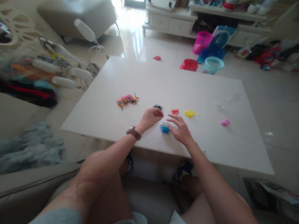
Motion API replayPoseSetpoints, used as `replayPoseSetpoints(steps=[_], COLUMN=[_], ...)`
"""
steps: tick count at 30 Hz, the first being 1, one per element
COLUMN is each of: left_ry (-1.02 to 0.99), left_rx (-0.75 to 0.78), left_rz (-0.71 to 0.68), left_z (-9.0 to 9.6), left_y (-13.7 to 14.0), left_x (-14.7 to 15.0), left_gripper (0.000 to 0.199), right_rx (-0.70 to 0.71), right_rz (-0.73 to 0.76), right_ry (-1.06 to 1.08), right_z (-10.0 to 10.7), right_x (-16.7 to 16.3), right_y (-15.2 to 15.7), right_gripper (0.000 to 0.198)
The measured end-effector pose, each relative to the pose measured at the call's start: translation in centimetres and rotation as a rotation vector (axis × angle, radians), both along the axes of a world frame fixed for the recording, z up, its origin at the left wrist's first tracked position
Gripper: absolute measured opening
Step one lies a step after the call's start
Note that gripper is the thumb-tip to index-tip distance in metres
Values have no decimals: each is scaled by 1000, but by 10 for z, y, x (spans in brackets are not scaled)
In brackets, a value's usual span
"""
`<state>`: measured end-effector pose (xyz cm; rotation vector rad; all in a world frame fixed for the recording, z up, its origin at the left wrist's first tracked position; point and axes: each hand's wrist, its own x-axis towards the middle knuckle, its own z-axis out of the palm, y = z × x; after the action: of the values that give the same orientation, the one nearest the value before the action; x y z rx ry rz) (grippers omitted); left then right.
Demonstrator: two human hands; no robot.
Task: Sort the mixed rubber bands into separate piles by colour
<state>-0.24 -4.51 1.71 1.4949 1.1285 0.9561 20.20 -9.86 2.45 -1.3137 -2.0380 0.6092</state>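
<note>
My left hand (pixel 152 119), with a watch (pixel 134 133) on its wrist, is closed in a pinch over the white table (pixel 149 84); whatever lies between its fingertips is too small to make out. Facing it, my right hand (pixel 180 128) has its fingers apart and appears to hold nothing. A pile of small blue band-like pieces (pixel 164 129) lies by my right thumb. Black pieces (pixel 158 107) lie just beyond my left hand, partly hidden by it. Red pieces (pixel 175 111) and yellow pieces (pixel 189 113) form piles beyond my right hand. Farther left spreads a mixed-colour pile (pixel 127 100).
A pink rounded object (pixel 225 122) and a clear, hard-to-make-out item (pixel 234 97) are on the table's right side. Past the far edge stand a red container (pixel 189 64), a light-blue basket (pixel 212 64) and a pink basket (pixel 202 42). A lamp-like stand (pixel 70 59) rises beyond the left edge.
</note>
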Motion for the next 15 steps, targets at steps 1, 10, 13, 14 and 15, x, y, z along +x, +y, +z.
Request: replayPoseSetpoints(steps=[1,10,13,14,15], left_ry=[-1,11,-5,-9,-9], left_rx=[8,9,7,10,15], left_rz=[-10,-39,-42,-44,-45], left_z=[0,6,7,7,6], left_y=[-1,-7,-7,-7,-7], left_x=[1,5,6,6,6], left_gripper=[5,4,3,3,3], right_rx=[1,-12,3,5,6], right_rz=[22,81,75,75,77], right_ry=[-3,-25,-31,-30,-27], right_z=[0,1,1,1,1], right_x=[0,-3,-3,-3,-3], right_y=[0,-3,-3,-3,-3], right_gripper=[29,35,34,34,33])
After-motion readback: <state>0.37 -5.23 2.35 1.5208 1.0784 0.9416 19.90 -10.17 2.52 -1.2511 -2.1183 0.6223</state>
